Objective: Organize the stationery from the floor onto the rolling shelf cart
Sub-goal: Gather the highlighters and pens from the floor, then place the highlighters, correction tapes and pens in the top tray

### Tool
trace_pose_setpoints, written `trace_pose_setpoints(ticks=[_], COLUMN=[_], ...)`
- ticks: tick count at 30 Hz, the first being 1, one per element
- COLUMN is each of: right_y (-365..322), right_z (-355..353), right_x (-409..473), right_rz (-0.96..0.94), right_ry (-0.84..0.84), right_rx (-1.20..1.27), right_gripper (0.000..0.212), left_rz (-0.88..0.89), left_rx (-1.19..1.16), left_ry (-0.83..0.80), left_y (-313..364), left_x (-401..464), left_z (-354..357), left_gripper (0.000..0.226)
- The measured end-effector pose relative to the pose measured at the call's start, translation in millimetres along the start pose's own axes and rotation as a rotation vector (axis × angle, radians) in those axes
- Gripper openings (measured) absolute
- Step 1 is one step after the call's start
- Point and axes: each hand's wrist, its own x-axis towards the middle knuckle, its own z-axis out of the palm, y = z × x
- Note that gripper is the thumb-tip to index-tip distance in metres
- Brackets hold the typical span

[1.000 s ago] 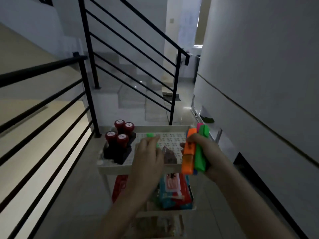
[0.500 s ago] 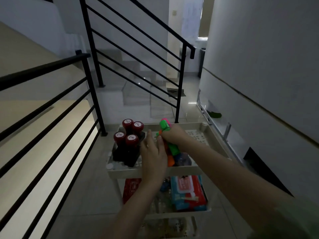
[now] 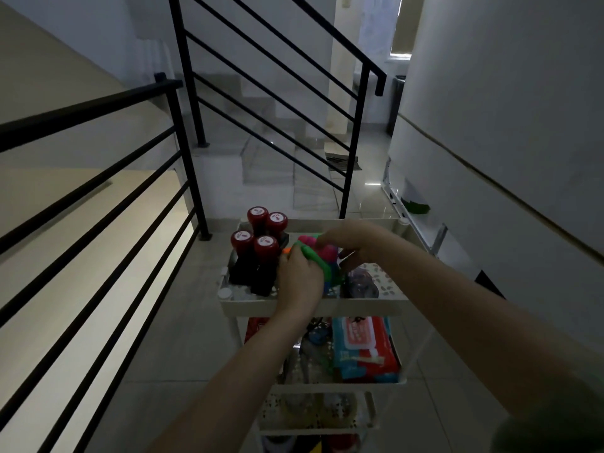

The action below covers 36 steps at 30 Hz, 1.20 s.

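While both hands meet over the top tray (image 3: 313,309) of the rolling shelf cart (image 3: 403,380), a bundle of highlighters (image 3: 318,256) sits between them, low over the middle of that tray. Three colours can be counted in the bundle: one green, one pink, and an orange tip poking out at its 9 o'clock side; any further pens are hidden by the fingers. The left hand (image 3: 299,279) wraps the bundle from 7 o'clock, fingers curled on the green barrel. The right hand (image 3: 353,243) closes on it from 2 o'clock, fingers bent over the pink end.

At 9 o'clock from the bundle, just beside the left hand, four red-capped stamps (image 3: 258,243) stand upright in a two-by-two block on dark bases. At 4 o'clock from the bundle a dark roundish item (image 3: 361,284) lies on the patterned tray floor; what it is cannot be told.

Below, at 6 o'clock, the second tray holds one red and blue packet (image 3: 364,346) and one red item (image 3: 256,325) at its left edge. A third shelf shows under that, its contents too dim to count. Black stair railing (image 3: 192,152) rises at 10 o'clock from the cart.
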Motion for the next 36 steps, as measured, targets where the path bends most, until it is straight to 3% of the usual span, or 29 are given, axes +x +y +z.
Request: trace_pose_setpoints(ticks=[3, 5, 10, 17, 20, 24, 26, 28, 30, 32, 34, 36], right_y=[12.4, 21.3, 32.3, 26.5, 24.9, 39.1, 65.0, 109.7, 165.5, 231.4, 297.2, 349.2], right_z=[5.3, 12.8, 18.0, 26.4, 33.8, 45.4, 61.3, 87.7, 122.9, 163.1, 205.7, 240.1], right_x=[2.8, 5.0, 2.2, -14.3, -23.6, -65.0, -99.6, -129.4, -151.4, -164.6, -177.5, -189.5], right_rz=[-0.043, -0.099, -0.159, -0.293, -0.406, -0.529, -0.570, -0.500, -0.258, 0.037, 0.286, 0.449], right_ry=[0.131, 0.190, 0.246, 0.354, 0.469, 0.618, 0.642, 0.618, 0.551, 0.473, 0.410, 0.301], right_rx=[-0.198, -0.304, -0.363, -0.444, -0.303, -0.107, 0.029, 0.201, 0.370, 0.397, 0.301, 0.201], right_gripper=[0.040, 0.035, 0.035, 0.030, 0.027, 0.024, 0.015, 0.016, 0.022, 0.020, 0.018, 0.011], left_rz=[0.085, 0.130, 0.199, 0.269, 0.430, 0.646, 0.673, 0.599, 0.472, 0.301, -0.084, -0.316], left_rx=[0.054, 0.212, 0.571, 0.791, 0.672, 0.226, 0.139, 0.149, 0.271, 0.477, 0.635, 0.767], left_ry=[-0.027, -0.086, -0.172, -0.188, -0.044, 0.092, 0.140, 0.169, 0.135, -0.015, -0.206, -0.399], left_y=[2.1, 2.5, -5.1, -4.3, -3.3, -12.3, -39.5, -85.9, -154.1, -240.4, -369.9, -461.7], left_x=[-3.5, -5.0, -3.9, -20.6, -32.1, -76.3, -113.4, -156.7, -197.9, -246.1, -308.3, -369.6], left_z=[0.5, 2.3, -1.3, -9.9, -14.2, -23.6, -22.8, -17.8, -9.7, -6.0, -12.9, -24.3], left_gripper=[0.040, 0.039, 0.032, 0.038, 0.044, 0.037, 0.032, 0.029, 0.027, 0.017, 0.006, 0.029])
